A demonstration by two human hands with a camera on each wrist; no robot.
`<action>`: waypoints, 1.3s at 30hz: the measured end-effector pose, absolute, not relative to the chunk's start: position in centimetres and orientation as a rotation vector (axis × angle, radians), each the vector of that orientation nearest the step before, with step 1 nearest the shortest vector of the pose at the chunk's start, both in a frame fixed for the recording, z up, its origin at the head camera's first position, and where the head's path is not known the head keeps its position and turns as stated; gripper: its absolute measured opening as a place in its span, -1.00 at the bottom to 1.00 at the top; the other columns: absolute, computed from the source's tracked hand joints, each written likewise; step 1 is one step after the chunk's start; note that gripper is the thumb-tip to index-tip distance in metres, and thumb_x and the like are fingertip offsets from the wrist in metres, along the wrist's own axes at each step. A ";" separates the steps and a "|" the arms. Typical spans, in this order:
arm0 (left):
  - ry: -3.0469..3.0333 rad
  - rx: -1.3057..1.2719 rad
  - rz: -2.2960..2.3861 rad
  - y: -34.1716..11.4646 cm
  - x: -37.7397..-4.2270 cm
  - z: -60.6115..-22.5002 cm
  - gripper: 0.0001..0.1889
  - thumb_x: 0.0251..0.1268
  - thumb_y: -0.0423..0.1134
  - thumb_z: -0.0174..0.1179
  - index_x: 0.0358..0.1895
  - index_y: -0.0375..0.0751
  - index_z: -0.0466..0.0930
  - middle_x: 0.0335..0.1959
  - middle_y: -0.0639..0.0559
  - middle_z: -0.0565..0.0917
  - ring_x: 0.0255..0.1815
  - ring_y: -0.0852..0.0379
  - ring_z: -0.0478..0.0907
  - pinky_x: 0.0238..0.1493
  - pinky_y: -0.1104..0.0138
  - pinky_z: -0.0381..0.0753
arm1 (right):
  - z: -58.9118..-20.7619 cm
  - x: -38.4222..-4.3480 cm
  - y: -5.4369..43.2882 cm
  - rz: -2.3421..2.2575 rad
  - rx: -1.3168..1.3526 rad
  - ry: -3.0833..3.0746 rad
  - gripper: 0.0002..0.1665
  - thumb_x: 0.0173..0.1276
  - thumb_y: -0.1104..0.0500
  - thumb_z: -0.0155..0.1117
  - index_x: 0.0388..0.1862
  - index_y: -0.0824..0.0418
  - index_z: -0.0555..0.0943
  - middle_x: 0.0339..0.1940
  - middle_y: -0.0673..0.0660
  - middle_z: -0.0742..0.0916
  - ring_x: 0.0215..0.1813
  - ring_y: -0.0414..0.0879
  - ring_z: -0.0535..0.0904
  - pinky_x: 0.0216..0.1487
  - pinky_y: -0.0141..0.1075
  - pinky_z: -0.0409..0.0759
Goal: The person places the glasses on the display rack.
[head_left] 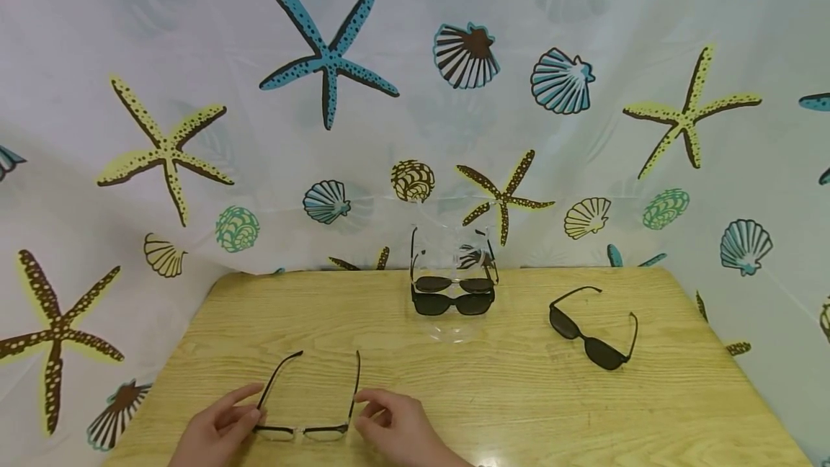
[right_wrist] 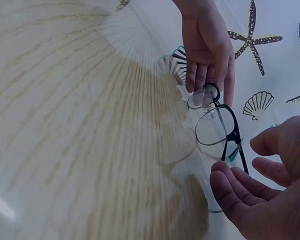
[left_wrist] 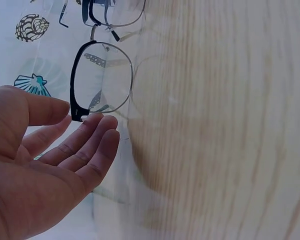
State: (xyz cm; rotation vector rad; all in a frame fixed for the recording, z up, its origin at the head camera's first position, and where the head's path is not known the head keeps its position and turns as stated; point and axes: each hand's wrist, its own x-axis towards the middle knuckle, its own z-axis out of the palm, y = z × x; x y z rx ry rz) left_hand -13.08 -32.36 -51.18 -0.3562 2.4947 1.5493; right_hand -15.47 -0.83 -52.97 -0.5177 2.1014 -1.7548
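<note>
A pair of clear eyeglasses with dark browlines is at the table's near left, temples unfolded and pointing away from me. My left hand pinches its left corner, where temple meets frame. In the left wrist view, the thumb of that hand meets the dark frame corner, and the other fingers extend below the lens. Beside the right temple is my right hand, fingers loosely bent, the fingertips at or very near the temple. The right wrist view shows a gap between this hand's thumb and the temple.
A clear stand at the back middle holds two pairs of dark sunglasses, one above the other. Another pair of black sunglasses lies unfolded on the wooden table at right. A sea-patterned cloth surrounds the back and sides.
</note>
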 end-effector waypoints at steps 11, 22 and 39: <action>2.523 -0.373 1.523 -32.0 -13.1 -51.7 -0.51 0.60 -0.32 0.15 0.50 -0.35 0.45 -0.05 -0.15 0.85 -0.14 0.25 0.80 -0.03 0.36 0.76 | -52.8 -15.1 -1.5 -1.751 -0.507 2.046 -0.61 0.55 0.18 0.29 0.28 0.24 0.69 -0.12 0.01 0.79 -0.32 -0.35 0.63 -0.24 -0.48 0.58; 2.468 -0.428 1.572 -32.1 -13.0 -52.1 -0.55 0.61 -0.28 0.15 0.43 -0.38 0.51 -0.07 -0.12 0.86 -0.14 0.26 0.79 -0.05 0.31 0.78 | -53.1 -14.9 -1.9 -1.750 -0.478 2.027 -0.61 0.54 0.17 0.28 0.26 0.26 0.70 -0.06 -0.04 0.78 -0.31 -0.34 0.64 -0.25 -0.46 0.59; 2.471 -0.422 1.598 -30.4 -13.2 -50.9 -0.59 0.58 -0.32 0.18 0.41 -0.29 0.58 -0.07 -0.14 0.86 -0.09 0.08 0.80 -0.16 0.26 0.78 | -52.4 -15.1 -1.4 -1.847 -0.440 2.128 -0.67 0.56 0.18 0.28 0.18 0.29 0.74 -0.02 0.19 0.83 -0.26 -0.33 0.67 -0.28 -0.46 0.59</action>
